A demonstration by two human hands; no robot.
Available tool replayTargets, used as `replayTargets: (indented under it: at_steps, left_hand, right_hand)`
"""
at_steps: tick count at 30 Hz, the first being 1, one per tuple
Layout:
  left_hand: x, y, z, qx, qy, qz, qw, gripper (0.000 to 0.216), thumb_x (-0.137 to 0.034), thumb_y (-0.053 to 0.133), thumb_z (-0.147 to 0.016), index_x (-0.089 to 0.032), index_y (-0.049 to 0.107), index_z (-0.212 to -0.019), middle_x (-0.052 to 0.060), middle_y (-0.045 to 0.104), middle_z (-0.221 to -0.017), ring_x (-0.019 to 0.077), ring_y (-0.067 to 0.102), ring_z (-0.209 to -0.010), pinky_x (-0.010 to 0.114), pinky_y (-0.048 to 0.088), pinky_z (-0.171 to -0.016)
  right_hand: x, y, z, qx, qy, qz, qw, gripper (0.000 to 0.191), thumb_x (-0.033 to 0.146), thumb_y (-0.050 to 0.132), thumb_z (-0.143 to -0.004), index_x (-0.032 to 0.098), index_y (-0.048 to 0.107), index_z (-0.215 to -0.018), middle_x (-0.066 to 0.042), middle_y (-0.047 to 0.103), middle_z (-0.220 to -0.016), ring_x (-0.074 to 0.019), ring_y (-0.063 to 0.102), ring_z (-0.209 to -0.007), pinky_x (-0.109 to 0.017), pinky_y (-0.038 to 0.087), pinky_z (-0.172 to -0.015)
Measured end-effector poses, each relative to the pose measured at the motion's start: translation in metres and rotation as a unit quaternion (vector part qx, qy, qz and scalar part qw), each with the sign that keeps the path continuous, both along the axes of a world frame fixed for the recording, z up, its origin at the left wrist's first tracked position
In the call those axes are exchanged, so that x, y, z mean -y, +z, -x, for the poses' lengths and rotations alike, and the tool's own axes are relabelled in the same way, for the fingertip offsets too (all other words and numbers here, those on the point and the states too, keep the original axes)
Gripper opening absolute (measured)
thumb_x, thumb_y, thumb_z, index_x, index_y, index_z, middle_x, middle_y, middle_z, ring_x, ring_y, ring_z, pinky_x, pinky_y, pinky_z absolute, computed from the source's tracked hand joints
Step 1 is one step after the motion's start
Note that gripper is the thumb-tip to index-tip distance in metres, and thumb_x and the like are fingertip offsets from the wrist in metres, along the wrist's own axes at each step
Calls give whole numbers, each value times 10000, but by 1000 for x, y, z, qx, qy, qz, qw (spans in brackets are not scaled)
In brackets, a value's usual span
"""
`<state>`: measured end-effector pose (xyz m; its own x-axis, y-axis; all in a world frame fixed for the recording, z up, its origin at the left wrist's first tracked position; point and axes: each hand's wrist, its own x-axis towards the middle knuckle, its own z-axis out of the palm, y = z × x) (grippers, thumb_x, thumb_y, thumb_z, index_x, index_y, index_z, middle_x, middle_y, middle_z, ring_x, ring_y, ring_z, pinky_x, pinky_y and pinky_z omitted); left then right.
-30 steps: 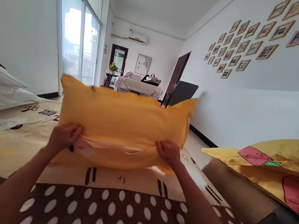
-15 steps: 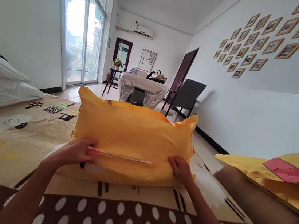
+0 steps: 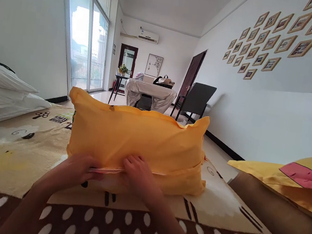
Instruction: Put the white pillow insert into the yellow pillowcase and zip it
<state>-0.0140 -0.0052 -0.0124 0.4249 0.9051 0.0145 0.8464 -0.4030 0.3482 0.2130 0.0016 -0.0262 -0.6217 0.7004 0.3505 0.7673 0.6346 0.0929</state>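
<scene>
A stuffed pillow in an orange-yellow pillowcase point(image 3: 142, 134) stands on its long side on the patterned blanket point(image 3: 158, 207). Along its lower front runs a narrow slit or zipper line point(image 3: 108, 171), with a little pink and white showing at the left part. My left hand point(image 3: 81, 170) is closed on the cloth at the left end of this line, slightly smeared by motion. Near the middle of the line, my right hand point(image 3: 139, 174) has its fingers curled on the fabric. The fingertips of both hands are partly hidden.
Stacked white bundles point(image 3: 5, 101) lie at the left. A second yellow pillow point(image 3: 269, 172) with a pink print rests on a brown surface point(image 3: 260, 200) at the right. Farther back stand a covered table point(image 3: 150, 91) and a dark chair point(image 3: 195, 99).
My right hand has moved left from the pillow's right end to the middle of the slit line. My left hand stays near the line's left end. The pillow's left upper corner has spread outward.
</scene>
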Motion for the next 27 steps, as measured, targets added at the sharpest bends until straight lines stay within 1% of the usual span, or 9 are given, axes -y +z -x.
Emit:
replayTargets:
  at_steps: [1, 4, 9, 13, 15, 17, 21, 24, 27]
  left_hand:
    - [1, -1, -1, -9, -6, 2, 1000, 407, -512, 485, -867, -190, 606, -651, -12, 614, -635, 131, 512, -606, 249, 272, -573]
    - [1, -3, -1, -10, -17, 9, 1000, 379, -471, 460, -872, -183, 545, -642, -6, 586, -639, 136, 499, -613, 246, 295, -579]
    - [-5, -4, 14, 64, -5, 34, 997, 94, -278, 498, -750, -190, 530, -742, 7, 584, -782, 159, 536, -744, 224, 398, -645]
    - [-10, -5, 43, 66, 7, -20, 998, 218, -338, 528, -762, -218, 616, -920, 26, 653, -1004, 205, 577, -937, 270, 445, -827]
    - [-12, -6, 56, 37, 36, -46, 998, 291, -375, 557, -763, -249, 646, -1010, 29, 649, -1141, 244, 559, -1069, 325, 406, -949]
    - [-14, -8, 66, 9, 76, -73, 994, 306, -392, 561, -766, -267, 668, -1024, 33, 642, -1190, 274, 533, -1135, 376, 360, -1004]
    - [-19, -12, 70, -2, 99, -126, 987, 235, -417, 538, -780, -235, 674, -840, 43, 674, -1013, 260, 561, -1020, 365, 397, -909]
    - [-20, -13, 66, 19, 70, -112, 991, 225, -390, 514, -809, -199, 602, -731, 27, 630, -858, 194, 557, -840, 298, 418, -790]
    - [-15, -10, 62, 44, 51, -88, 994, 206, -349, 507, -822, -188, 544, -698, 14, 581, -802, 157, 526, -758, 252, 409, -706]
  right_hand:
    - [-2, -5, 3, -6, 1, 5, 1000, 41, 147, 549, -851, 162, 578, -876, -66, 638, -913, -197, 555, -886, -306, 350, -788]
    - [-4, -14, -3, -17, 14, 41, 999, 106, 101, 505, -852, 165, 580, -890, -64, 652, -898, -176, 559, -826, -285, 318, -714]
    - [1, -8, -26, -42, 35, 126, 991, 69, 160, 498, -884, 198, 552, -903, -7, 655, -811, -129, 521, -681, -265, 221, -580]
    - [4, -3, -29, -54, 39, 115, 991, 91, 163, 480, -909, 195, 524, -836, 10, 627, -761, -103, 464, -623, -271, 169, -552]
    - [3, -3, -27, -57, 39, 105, 992, 115, 185, 473, -926, 194, 518, -821, 13, 611, -742, -97, 444, -606, -271, 157, -546]
    - [2, -4, -25, -55, 38, 99, 993, 122, 182, 478, -924, 194, 515, -808, 19, 594, -715, -96, 425, -591, -271, 150, -544]
    - [2, -5, -25, -52, 39, 96, 993, 135, 129, 470, -905, 192, 514, -794, 25, 566, -682, -95, 382, -566, -268, 144, -543]
    - [3, -6, -27, -49, 43, 97, 993, 160, 83, 450, -884, 192, 519, -790, 26, 561, -688, -94, 357, -561, -268, 146, -544]
    - [5, -4, -27, -35, 46, 100, 993, 179, 62, 446, -867, 195, 531, -784, 26, 571, -690, -99, 368, -566, -271, 153, -546]
